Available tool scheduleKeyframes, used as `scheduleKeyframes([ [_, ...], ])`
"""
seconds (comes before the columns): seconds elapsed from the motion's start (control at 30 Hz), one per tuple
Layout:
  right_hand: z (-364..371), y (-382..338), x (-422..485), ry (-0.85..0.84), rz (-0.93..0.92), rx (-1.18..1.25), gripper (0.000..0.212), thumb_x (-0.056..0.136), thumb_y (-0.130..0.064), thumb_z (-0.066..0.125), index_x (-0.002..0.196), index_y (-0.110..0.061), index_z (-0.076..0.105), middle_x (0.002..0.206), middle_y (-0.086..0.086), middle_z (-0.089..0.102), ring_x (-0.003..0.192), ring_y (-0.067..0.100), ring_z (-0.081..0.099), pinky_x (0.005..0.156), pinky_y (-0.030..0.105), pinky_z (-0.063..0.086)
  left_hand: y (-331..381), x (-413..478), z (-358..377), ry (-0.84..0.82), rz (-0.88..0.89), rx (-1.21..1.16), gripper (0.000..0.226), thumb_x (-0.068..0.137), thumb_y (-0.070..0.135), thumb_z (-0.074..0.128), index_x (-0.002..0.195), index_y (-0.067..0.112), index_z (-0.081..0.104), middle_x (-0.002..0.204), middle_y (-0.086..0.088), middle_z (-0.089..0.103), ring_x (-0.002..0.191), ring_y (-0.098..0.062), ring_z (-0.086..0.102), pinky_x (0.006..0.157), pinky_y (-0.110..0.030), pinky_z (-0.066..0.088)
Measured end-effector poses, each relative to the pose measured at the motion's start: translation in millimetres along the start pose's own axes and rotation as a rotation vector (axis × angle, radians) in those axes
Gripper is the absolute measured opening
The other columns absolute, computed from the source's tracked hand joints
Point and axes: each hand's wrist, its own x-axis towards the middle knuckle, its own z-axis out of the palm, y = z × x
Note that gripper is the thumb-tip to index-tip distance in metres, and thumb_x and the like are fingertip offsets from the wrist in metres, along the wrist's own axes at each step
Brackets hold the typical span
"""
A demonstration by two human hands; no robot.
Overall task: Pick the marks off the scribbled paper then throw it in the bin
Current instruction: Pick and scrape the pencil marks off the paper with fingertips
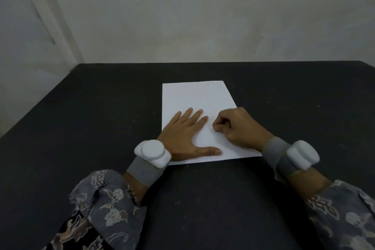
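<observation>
The paper (197, 107) lay flat near the middle of the bench (81, 117), its near edge toward the person; the left hand (186, 134) rested on it with fingers spread straight, probably to pin the sheet against sliding; the right hand (236, 126) sat curled at the sheet's right edge, fingertips drawn together as if nipping a speck, though whether it held anything was too small to tell; faint specks dotted the far right corner; no bin showed.

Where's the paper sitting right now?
Head view: the paper lies flat mid-table, left hand pressing its near-left part, right hand at its near-right edge.
</observation>
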Motion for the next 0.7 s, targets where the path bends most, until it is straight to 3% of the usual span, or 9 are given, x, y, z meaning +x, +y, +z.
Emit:
scheduleKeyframes([
  [0.1,-6,6,8,0.111,0.055,-0.007,0.01,0.087,0.0,0.062,0.092,-0.003,0.07,0.09,0.004,0.068,0.073,0.003,0.058,0.066,0.004,0.046,0,1,-1,-0.004,-0.007,-0.003,0.111,0.064,0.09,0.023,0.154,0.031,-0.003,0.16,0.011,-0.014,0.146,-0.011,-0.018,0.12,-0.039,-0.007],
  [0.27,0,-10,-6,-0.134,-0.008,0.005,0.01,0.088,-0.008,0.064,0.086,-0.017,0.067,0.085,-0.008,0.065,0.077,0.001,0.06,0.066,0.008,0.044,-1,1,1,0.02,-0.002,-0.029,0.113,0.062,0.094,0.023,0.154,0.032,0.0,0.16,0.013,-0.012,0.146,-0.009,-0.018,0.12,-0.038,-0.008],
  [0.43,-7,3,7,0.078,0.056,-0.012,0.01,0.087,-0.001,0.061,0.091,-0.005,0.069,0.089,0.002,0.068,0.077,0.005,0.061,0.066,0.007,0.048,-1,1,-1,0.002,-0.004,-0.002,0.109,0.066,0.091,0.024,0.154,0.032,-0.002,0.16,0.012,-0.014,0.146,-0.01,-0.018,0.12,-0.039,-0.007],
  [0.6,-1,-11,-2,-0.131,-0.035,-0.048,0.006,0.087,-0.008,0.064,0.089,-0.01,0.069,0.085,-0.003,0.067,0.073,0.003,0.059,0.065,0.01,0.044,-1,0,0,0.019,-0.001,-0.026,0.11,0.064,0.093,0.023,0.153,0.032,0.0,0.16,0.013,-0.012,0.146,-0.008,-0.017,0.12,-0.038,-0.007],
  [0.7,-9,0,9,-0.012,0.036,-0.04,0.008,0.088,-0.004,0.063,0.092,-0.006,0.069,0.086,-0.002,0.066,0.074,0.003,0.059,0.067,0.015,0.05,-1,1,0,-0.002,-0.002,-0.011,0.112,0.062,0.093,0.021,0.153,0.033,-0.002,0.16,0.013,-0.014,0.146,-0.009,-0.018,0.12,-0.039,-0.008],
])
